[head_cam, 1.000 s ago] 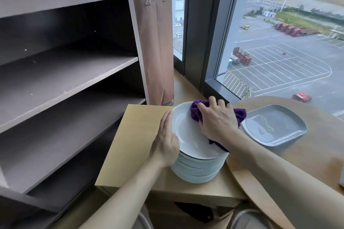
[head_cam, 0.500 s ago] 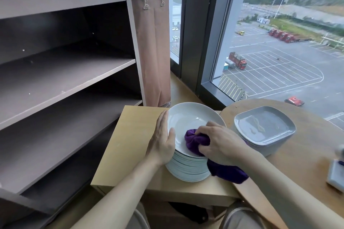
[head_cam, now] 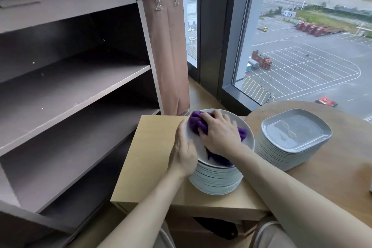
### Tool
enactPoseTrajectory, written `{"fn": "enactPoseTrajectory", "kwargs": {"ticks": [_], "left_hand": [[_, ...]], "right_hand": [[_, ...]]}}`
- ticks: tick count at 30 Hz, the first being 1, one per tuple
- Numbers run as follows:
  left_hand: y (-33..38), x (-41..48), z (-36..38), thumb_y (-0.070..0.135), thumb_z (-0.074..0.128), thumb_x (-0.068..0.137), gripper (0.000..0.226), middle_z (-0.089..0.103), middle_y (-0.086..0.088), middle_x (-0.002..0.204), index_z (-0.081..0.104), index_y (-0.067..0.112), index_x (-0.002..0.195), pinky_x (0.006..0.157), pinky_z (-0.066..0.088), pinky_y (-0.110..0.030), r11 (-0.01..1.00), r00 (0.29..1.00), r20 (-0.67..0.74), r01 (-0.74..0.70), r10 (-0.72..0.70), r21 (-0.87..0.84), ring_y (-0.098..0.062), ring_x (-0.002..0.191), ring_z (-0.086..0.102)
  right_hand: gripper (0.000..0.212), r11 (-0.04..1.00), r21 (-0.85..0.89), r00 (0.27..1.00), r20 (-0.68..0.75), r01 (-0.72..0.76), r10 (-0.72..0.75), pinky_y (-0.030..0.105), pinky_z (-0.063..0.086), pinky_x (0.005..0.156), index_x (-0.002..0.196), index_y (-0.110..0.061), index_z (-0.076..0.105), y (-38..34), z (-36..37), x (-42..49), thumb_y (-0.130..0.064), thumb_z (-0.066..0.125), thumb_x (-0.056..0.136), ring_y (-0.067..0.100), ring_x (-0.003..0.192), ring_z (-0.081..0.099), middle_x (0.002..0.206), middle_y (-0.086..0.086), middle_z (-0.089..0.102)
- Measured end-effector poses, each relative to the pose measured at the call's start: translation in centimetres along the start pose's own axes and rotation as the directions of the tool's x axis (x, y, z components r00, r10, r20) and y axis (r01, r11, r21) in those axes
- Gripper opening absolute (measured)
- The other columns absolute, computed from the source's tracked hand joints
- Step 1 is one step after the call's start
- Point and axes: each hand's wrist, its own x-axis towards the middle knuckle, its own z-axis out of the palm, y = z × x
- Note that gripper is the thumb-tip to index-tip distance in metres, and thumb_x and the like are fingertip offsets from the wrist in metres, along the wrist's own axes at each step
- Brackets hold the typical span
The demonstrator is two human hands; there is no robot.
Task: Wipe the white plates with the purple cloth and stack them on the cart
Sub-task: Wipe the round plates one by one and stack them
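Note:
A tall stack of round white plates (head_cam: 217, 180) stands on a light wooden side table (head_cam: 153, 157). The top plate (head_cam: 246, 127) is tilted up on its left edge. My left hand (head_cam: 184, 152) holds that plate by its left rim. My right hand (head_cam: 219, 134) presses the bunched purple cloth (head_cam: 196, 124) onto the plate's upper left face, and the cloth's tail (head_cam: 220, 158) trails under my wrist. The brown cart (head_cam: 76, 84) with bare shelves stands to the left.
A second stack of grey squarish plates (head_cam: 291, 137) sits on the round wooden table (head_cam: 342, 167) to the right. A brown fabric bag (head_cam: 167, 50) hangs on the cart's right side. A window (head_cam: 302, 46) lies straight ahead.
My right hand swept the cloth from the plate's lower middle up to its far left edge. My left hand kept its hold on the rim.

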Motion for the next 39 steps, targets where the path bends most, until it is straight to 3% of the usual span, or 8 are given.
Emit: {"fn": "enactPoseTrajectory", "kwargs": {"ticks": [5, 9, 12, 16, 22, 26, 33, 39], "left_hand": [[-0.3, 0.2, 0.4, -0.010, 0.032, 0.096, 0.064, 0.028, -0.002, 0.162, 0.026, 0.010, 0.156, 0.115, 0.013, -0.005, 0.997, 0.999, -0.024, 0.040, -0.038, 0.070, 0.002, 0.142, 0.022], [-0.5, 0.3, 0.7, -0.006, 0.032, 0.098, 0.063, 0.026, 0.001, 0.163, 0.023, 0.013, 0.158, 0.107, 0.008, 0.003, 0.994, 0.999, -0.042, 0.037, -0.033, 0.099, 0.011, 0.136, 0.017], [-0.7, 0.3, 0.8, -0.005, 0.031, 0.098, 0.065, 0.024, 0.003, 0.164, 0.022, 0.014, 0.159, 0.106, 0.006, 0.004, 0.992, 0.998, -0.041, 0.048, -0.043, 0.114, 0.014, 0.135, 0.015], [-0.9, 0.3, 0.7, 0.002, 0.032, 0.102, 0.061, 0.020, 0.001, 0.167, 0.018, 0.015, 0.160, 0.112, 0.006, -0.002, 0.991, 0.998, -0.014, 0.058, -0.056, 0.118, -0.001, 0.149, 0.015], [-0.7, 0.3, 0.2, 0.059, 0.023, 0.098, 0.073, 0.016, 0.007, 0.167, 0.015, 0.024, 0.161, 0.107, 0.010, -0.004, 0.985, 0.998, 0.040, 0.036, -0.043, 0.169, -0.001, 0.149, 0.014], [-0.6, 0.2, 0.1, 0.071, 0.016, 0.090, 0.085, 0.017, 0.008, 0.167, 0.015, 0.024, 0.161, 0.099, 0.006, 0.007, 0.989, 0.998, 0.033, 0.051, -0.056, 0.135, 0.010, 0.143, 0.013], [-0.7, 0.4, 0.1, 0.038, 0.033, 0.099, 0.062, 0.031, 0.006, 0.162, 0.026, 0.022, 0.159, 0.111, 0.019, -0.004, 0.995, 1.000, 0.030, -0.003, 0.000, 0.101, 0.015, 0.141, 0.020], [-1.0, 0.4, 0.1, 0.014, 0.033, 0.079, 0.083, 0.021, 0.006, 0.165, 0.019, 0.019, 0.160, 0.107, 0.008, 0.003, 0.993, 0.999, 0.028, 0.038, -0.041, 0.111, 0.024, 0.137, 0.009]], "right_hand": [[0.037, 0.903, -0.427, 0.997, -0.036, 0.041, -0.063, 0.050, 0.038, 0.088, 0.132, -0.026, 0.048, 2.0, -1.5, 0.5, -0.029, 0.048, 0.095, 0.039, 0.108, 0.051, 0.135, 0.013, 0.048], [0.037, 0.849, -0.524, 0.996, 0.080, 0.071, -0.034, 0.051, 0.036, 0.091, 0.132, -0.027, 0.046, 3.6, -3.9, -0.8, -0.028, 0.049, 0.095, 0.038, 0.113, 0.050, 0.135, 0.010, 0.046], [0.040, 0.886, -0.456, 0.985, 0.172, 0.085, -0.006, 0.049, 0.036, 0.087, 0.128, -0.030, 0.048, 4.5, -5.4, -2.5, -0.027, 0.053, 0.088, 0.035, 0.108, 0.049, 0.125, 0.005, 0.047], [0.032, 0.947, -0.294, 0.963, 0.263, 0.130, -0.051, 0.040, 0.032, 0.077, 0.121, -0.037, 0.049, 5.1, -6.5, -4.8, -0.031, 0.052, 0.090, 0.026, 0.099, 0.045, 0.110, -0.004, 0.045], [0.027, 0.986, 0.018, 0.928, 0.334, 0.168, -0.165, 0.042, 0.045, 0.089, 0.119, -0.039, 0.054, 2.9, -6.0, -5.6, -0.034, 0.057, 0.093, 0.023, 0.108, 0.052, 0.114, -0.009, 0.050], [0.033, 0.972, 0.182, 0.933, 0.300, 0.151, -0.201, 0.047, 0.045, 0.097, 0.125, -0.035, 0.052, 0.3, -4.0, -4.3, -0.037, 0.058, 0.093, 0.028, 0.107, 0.053, 0.114, -0.003, 0.049], [0.045, 0.995, -0.040, 0.995, 0.041, 0.091, -0.089, 0.046, 0.044, 0.086, 0.135, -0.032, 0.041, -0.9, -0.2, -1.1, -0.049, 0.050, 0.094, 0.031, 0.106, 0.051, 0.124, 0.005, 0.047], [0.034, 0.973, -0.230, 0.994, -0.104, 0.003, -0.027, 0.047, 0.040, 0.083, 0.127, -0.024, 0.047, 0.7, -0.1, 0.7, -0.038, 0.049, 0.096, 0.037, 0.100, 0.052, 0.118, 0.012, 0.050]]}}
